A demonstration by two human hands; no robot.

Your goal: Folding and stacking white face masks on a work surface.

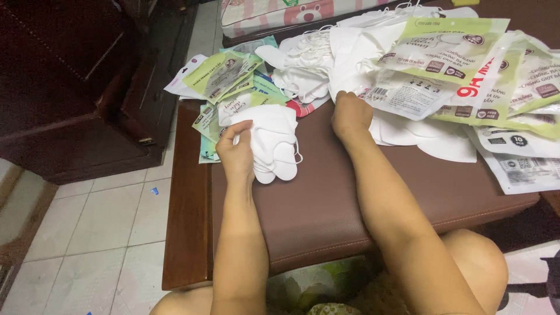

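The left hand (236, 153) is gripping one stack of white face masks (271, 143) near the desk (315, 204) edge — the right hand (350, 114), closed, is reaching into a loose mask pile (326, 55) beside many green packets (449, 52); bare brown padding is lying open in front.

A living room at home, used for piecework.

Dark carved wooden furniture (76, 87) stands on a pale tiled floor (99, 221), and a brown leather-padded bench (315, 204) with a wooden frame serves as the work surface. Beyond its far edge lies a pink-and-white patterned cushion (280, 14). Loose white face masks (326, 58) are heaped toward the far right corner beside green-and-white retail packets (449, 49), and more packets (224, 73) sit at the far left corner.
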